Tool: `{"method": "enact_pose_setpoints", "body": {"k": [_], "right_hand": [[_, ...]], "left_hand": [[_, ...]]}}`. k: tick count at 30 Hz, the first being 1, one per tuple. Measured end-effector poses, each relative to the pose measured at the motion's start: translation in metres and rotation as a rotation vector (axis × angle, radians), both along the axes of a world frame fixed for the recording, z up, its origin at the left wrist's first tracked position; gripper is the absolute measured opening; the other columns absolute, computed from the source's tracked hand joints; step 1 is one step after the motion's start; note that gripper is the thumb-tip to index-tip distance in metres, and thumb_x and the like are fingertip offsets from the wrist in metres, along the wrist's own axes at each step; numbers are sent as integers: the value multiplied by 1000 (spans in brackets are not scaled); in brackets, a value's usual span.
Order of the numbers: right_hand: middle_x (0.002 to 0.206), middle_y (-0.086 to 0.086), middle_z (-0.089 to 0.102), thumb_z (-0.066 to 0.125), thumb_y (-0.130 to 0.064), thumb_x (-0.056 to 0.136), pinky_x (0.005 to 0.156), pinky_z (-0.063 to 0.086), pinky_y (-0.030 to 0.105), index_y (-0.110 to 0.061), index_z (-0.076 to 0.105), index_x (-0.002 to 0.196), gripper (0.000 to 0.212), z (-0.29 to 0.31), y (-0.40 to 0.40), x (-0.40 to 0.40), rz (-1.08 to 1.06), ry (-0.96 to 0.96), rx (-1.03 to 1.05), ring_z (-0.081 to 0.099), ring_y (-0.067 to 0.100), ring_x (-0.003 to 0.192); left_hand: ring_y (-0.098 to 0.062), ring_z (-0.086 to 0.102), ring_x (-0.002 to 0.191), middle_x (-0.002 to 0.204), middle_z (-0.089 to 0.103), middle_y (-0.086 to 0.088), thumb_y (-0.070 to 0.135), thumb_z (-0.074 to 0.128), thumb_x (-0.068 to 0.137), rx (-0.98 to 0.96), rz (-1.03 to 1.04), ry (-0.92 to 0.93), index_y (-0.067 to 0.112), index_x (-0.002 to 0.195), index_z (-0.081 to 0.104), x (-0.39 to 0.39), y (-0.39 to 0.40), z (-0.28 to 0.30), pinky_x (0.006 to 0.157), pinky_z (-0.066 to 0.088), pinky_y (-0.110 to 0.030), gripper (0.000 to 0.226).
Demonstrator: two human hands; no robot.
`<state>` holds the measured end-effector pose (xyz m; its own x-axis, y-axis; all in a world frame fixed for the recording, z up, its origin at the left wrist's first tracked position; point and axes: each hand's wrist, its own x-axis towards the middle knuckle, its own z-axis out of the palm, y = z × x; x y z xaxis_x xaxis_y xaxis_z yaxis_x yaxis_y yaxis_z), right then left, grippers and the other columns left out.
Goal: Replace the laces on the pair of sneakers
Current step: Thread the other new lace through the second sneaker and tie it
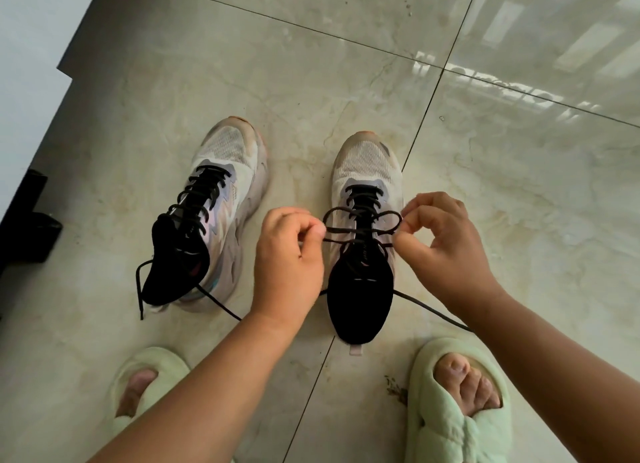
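Nearest us, two pale green padded slippers stand on the glossy marble-tile floor. Above them, our left hand and right hand each pinch the black lace of the white mesh sneaker. At ten o'clock stands its laced twin sneaker.
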<state>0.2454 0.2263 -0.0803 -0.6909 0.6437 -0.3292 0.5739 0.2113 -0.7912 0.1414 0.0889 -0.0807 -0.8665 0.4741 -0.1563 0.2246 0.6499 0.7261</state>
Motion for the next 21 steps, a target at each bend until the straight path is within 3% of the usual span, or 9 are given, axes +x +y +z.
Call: {"method": "enact_pose_setpoints", "body": {"k": [3,6,9,12,15,18,21], "right_hand": [[97,-12,55,61,-9,73,100,33,41,-20,53,62,18,-1,-2,6,-58,19,-29,43,11,107],[101,-10,55,68,-17,72,105,27,45,-26,55,67,16,1,0,1,25,20,-20,39,10,110],[98,-16,53,72,-26,73,102,18,33,-32,58,66,18,2,4,-6,115,19,95,34,7,113],[95,-15,52,73,-27,75,94,10,24,-29,68,72,6,1,6,-10,205,8,239,30,6,111],[96,-10,56,72,-17,77,94,10,28,-20,70,71,7,-1,10,-13,262,16,351,36,15,115],[97,-9,54,65,-12,82,95,12,29,-16,66,75,8,-3,11,-5,222,35,372,34,14,114],[97,-9,51,62,-12,86,94,21,32,-22,58,78,13,-2,13,10,77,59,264,35,9,108]], "left_hand": [[12,48,76,92,54,-1,6,59,87,-17,14,-1,21,78,55,3,-3,0,69,32,2,18],[3,49,68,87,53,5,14,64,84,-13,-53,-29,24,83,61,3,0,2,64,35,-1,11],[-1,51,62,81,55,12,19,71,79,-8,-120,-20,21,89,68,-2,8,5,61,39,-6,10],[-6,56,61,74,63,10,25,73,78,-30,-171,20,21,85,71,-5,15,8,62,50,-26,8],[-15,60,64,69,66,5,22,70,81,-26,-205,80,16,77,71,-7,17,9,61,51,-36,7],[-18,56,62,64,58,8,19,64,86,-66,-108,124,11,78,64,-11,9,6,59,45,-30,11],[-14,54,64,66,57,9,23,57,91,-114,23,82,15,82,59,-14,-2,1,57,37,-23,12]]}}
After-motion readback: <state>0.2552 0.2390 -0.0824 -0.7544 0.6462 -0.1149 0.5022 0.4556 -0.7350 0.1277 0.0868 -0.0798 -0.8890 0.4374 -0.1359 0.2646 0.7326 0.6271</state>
